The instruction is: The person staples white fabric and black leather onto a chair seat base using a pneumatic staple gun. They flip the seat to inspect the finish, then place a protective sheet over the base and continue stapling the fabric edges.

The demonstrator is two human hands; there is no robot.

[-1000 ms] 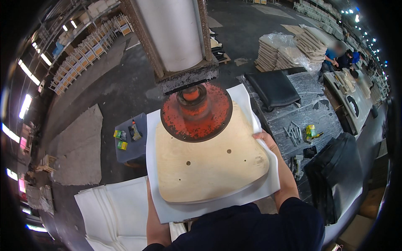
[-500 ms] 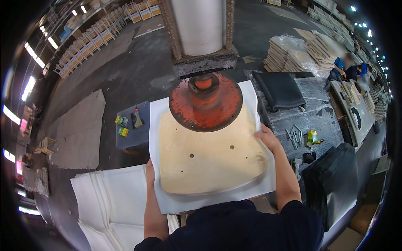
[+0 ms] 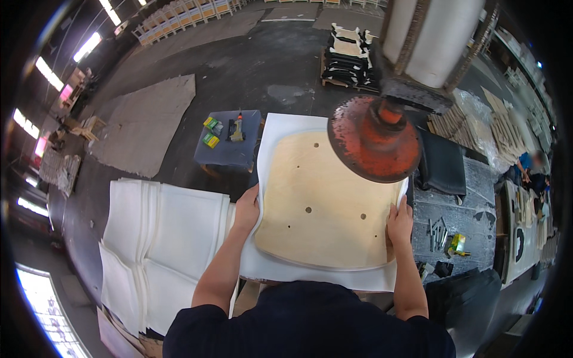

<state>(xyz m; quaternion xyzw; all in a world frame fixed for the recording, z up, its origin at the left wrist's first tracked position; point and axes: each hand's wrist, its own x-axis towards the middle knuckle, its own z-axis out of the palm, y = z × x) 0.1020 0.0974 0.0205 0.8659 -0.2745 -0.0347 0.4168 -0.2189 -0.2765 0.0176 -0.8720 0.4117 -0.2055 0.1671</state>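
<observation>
A pale plywood panel [image 3: 322,191] with rounded corners and several drilled holes lies on a larger white foam sheet [image 3: 253,262]. My left hand [image 3: 248,206] grips the sheet's left edge, its fingertips partly hidden at the rim. On the opposite side my right hand [image 3: 401,224] is closed on the sheet's raised right edge, close against the panel. Above the panel's upper right corner hangs the worn red round plate [image 3: 376,143] of a press, hiding that corner. Whether the plate touches the wood cannot be seen.
Folded white foam sheets [image 3: 179,238] are stacked at my left. Beyond them a small blue-grey table [image 3: 212,156] holds a glue bottle and little boxes. At right, a plastic-covered table [image 3: 471,209] carries metal bolts and a black cushion [image 3: 441,164]. Another person works far right.
The view has swung, moving the scene rightward. The press plate now appears over the panel's right corner instead of its top middle. My left hand is higher along the sheet's edge.
</observation>
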